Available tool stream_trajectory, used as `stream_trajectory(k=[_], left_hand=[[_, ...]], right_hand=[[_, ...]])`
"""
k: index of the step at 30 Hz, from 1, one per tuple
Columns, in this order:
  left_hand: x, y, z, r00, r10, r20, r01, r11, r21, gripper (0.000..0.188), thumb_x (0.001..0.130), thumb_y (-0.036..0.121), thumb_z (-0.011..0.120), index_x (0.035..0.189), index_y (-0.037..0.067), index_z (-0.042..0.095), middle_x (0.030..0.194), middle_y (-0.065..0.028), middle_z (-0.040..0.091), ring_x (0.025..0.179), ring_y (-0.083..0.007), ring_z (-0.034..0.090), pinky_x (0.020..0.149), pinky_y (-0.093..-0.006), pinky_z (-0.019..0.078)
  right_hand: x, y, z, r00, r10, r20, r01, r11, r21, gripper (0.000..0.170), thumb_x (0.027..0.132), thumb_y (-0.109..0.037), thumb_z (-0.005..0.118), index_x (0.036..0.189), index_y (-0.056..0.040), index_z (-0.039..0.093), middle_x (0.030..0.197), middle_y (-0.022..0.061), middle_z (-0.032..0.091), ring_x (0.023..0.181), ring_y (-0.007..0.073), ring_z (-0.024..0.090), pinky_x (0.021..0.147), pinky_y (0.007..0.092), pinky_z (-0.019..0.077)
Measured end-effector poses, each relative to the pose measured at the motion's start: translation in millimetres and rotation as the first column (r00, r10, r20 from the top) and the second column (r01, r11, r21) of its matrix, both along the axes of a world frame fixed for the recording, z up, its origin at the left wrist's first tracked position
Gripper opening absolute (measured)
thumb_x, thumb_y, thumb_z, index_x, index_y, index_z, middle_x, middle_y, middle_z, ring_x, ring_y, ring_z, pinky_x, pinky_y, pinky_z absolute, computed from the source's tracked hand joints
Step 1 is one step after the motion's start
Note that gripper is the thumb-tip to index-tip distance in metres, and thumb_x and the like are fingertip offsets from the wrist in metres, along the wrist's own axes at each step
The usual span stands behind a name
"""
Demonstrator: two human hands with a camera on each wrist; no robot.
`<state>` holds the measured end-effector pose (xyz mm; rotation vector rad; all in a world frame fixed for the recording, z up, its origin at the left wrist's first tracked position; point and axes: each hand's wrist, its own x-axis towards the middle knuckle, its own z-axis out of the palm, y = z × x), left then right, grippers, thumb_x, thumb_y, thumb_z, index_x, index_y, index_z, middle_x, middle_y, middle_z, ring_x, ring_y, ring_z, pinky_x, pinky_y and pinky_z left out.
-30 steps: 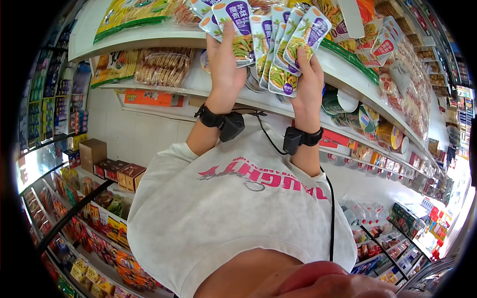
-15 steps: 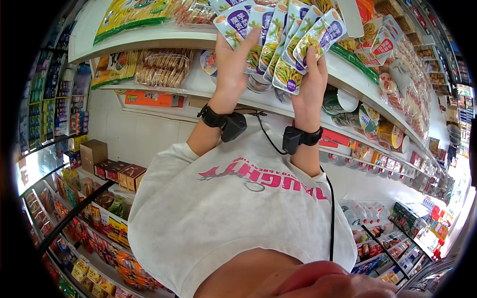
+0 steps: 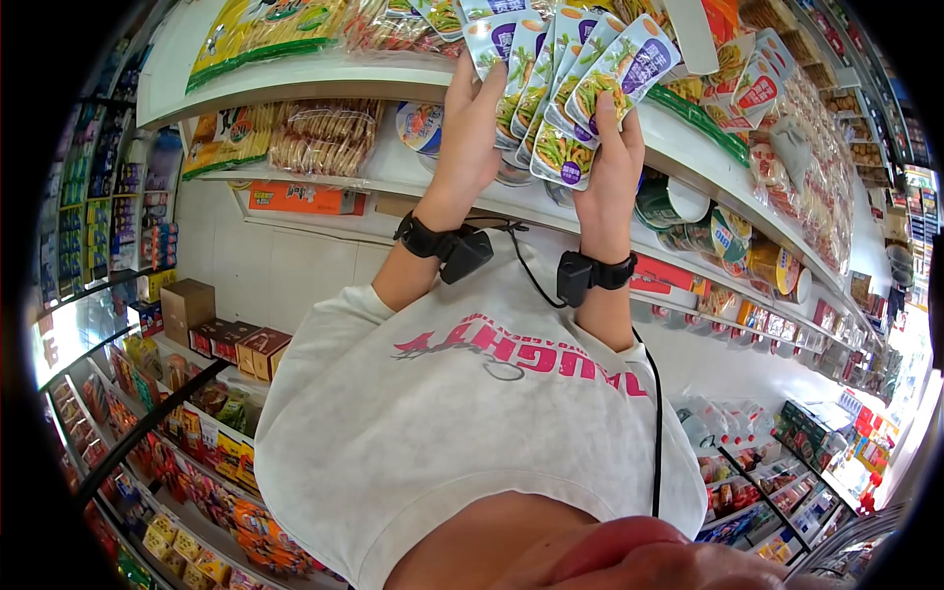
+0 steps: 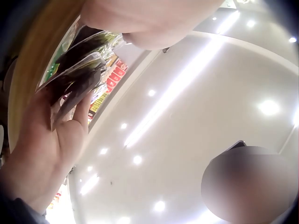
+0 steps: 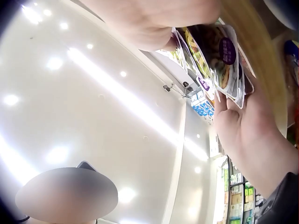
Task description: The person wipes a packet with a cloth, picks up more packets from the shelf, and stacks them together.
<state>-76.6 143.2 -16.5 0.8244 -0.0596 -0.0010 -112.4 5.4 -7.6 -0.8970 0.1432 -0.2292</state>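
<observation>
In the head view, several flat snack pouches with purple labels and pictures of food fan out between my two hands, just above the upper shelf's edge. My right hand grips their lower right ends, thumb lying across the front pouch. At the left side of the fan my left hand pinches pouches, its thumb on the face of one. The left wrist view catches the dark edges of the pouches overlapping. A purple oval label on a pouch shows in the right wrist view.
Yellow and green noodle bags lie on the upper shelf to the left. Instant noodle cups stand on the shelf below. More pouches with red labels are at the right. Another stocked shelf rack is at lower left.
My left hand has moved right, bringing its pouches in against those in my right hand. The pouches now overlap in one fan. My right hand has shifted only slightly.
</observation>
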Motion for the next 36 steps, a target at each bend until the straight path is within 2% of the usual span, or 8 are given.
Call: stream_trajectory(k=[6,12,15,18,25,28,31,36], left_hand=[[1.9,2.6,-2.3,0.999,0.051,-0.014,-0.052,0.998,-0.038,0.043,0.102,0.008,0.063,0.142,0.003,0.047,0.126,-0.0102,0.067,0.111,-0.014,0.066,0.094,-0.0303,0.0529],[-3.2,-1.7,4.5,0.995,0.086,0.042,-0.09,0.99,0.105,0.04,0.104,0.011,0.061,0.141,0.003,0.048,0.128,-0.0098,0.066,0.112,-0.0144,0.065,0.095,-0.031,0.0526],[1.6,4.9,0.0,0.996,-0.073,-0.052,0.06,0.975,-0.213,0.041,0.108,0.016,0.054,0.146,0.003,0.045,0.137,-0.0083,0.061,0.121,-0.0174,0.062,0.098,-0.0359,0.0524],[-3.5,3.4,4.7,0.998,-0.058,-0.016,0.056,0.996,-0.072,0.042,0.109,0.017,0.05,0.148,0.004,0.043,0.141,-0.0076,0.058,0.125,-0.0191,0.06,0.1,-0.0376,0.052],[-2.8,2.2,4.4,0.998,-0.01,-0.063,0.002,0.991,-0.132,0.038,0.106,0.01,0.051,0.144,0.003,0.046,0.131,-0.0113,0.064,0.115,-0.0184,0.066,0.094,-0.0351,0.0556],[-0.2,3.0,1.0,0.998,-0.022,-0.066,0.012,0.99,-0.138,0.038,0.106,0.01,0.054,0.143,0.003,0.047,0.129,-0.0112,0.066,0.114,-0.0182,0.066,0.094,-0.035,0.0561],[0.6,2.2,-1.3,0.998,-0.016,-0.069,0.01,0.996,-0.087,0.039,0.105,0.012,0.058,0.141,0.003,0.048,0.127,-0.0108,0.067,0.113,-0.0177,0.067,0.093,-0.0347,0.0557],[-1.2,-4.8,-3.3,0.999,0.003,-0.045,0.0,0.998,0.057,0.041,0.104,0.014,0.063,0.14,0.003,0.049,0.124,-0.0102,0.069,0.11,-0.0164,0.067,0.092,-0.0338,0.0549]], right_hand=[[1.5,-0.2,-3.2,0.997,-0.018,0.074,0.023,0.998,-0.067,0.039,0.103,-0.016,0.065,0.136,-0.0001,0.055,0.128,0.0087,0.066,0.113,0.0157,0.064,0.096,0.0326,0.0516],[2.2,0.9,-3.2,0.995,-0.002,0.101,0.016,0.99,-0.137,0.036,0.104,-0.016,0.063,0.136,-0.0007,0.055,0.129,0.0081,0.065,0.113,0.0165,0.064,0.095,0.0341,0.0531],[2.7,-1.7,-4.5,0.997,-0.03,0.077,0.039,0.993,-0.11,0.036,0.105,-0.017,0.062,0.136,-0.0005,0.054,0.129,0.0084,0.065,0.114,0.0168,0.064,0.096,0.034,0.0526],[4.3,-5.9,-5.6,0.997,-0.056,0.055,0.056,0.998,0.007,0.037,0.106,-0.018,0.06,0.137,-0.0001,0.053,0.129,0.0089,0.064,0.114,0.0175,0.064,0.096,0.0342,0.0524],[5.5,-15.3,-7.0,0.996,-0.048,0.071,0.039,0.992,0.123,0.039,0.108,-0.02,0.055,0.143,-0.0045,0.048,0.135,0.0091,0.061,0.118,0.0233,0.064,0.095,0.0432,0.0567],[7.0,-16.4,-11.0,0.992,-0.075,0.099,0.061,0.988,0.142,0.039,0.107,-0.018,0.056,0.141,-0.0011,0.048,0.132,0.0106,0.063,0.117,0.0221,0.064,0.096,0.0403,0.0564],[6.8,-12.5,-8.4,0.99,-0.054,0.131,0.034,0.988,0.152,0.037,0.107,-0.018,0.057,0.139,-0.0011,0.049,0.132,0.0099,0.063,0.118,0.021,0.063,0.097,0.0399,0.0553],[2.4,-5.0,-5.1,0.997,-0.017,0.075,0.016,1.0,0.014,0.039,0.107,-0.022,0.058,0.139,-0.0011,0.051,0.133,0.0093,0.062,0.118,0.0199,0.063,0.096,0.0381,0.054]])
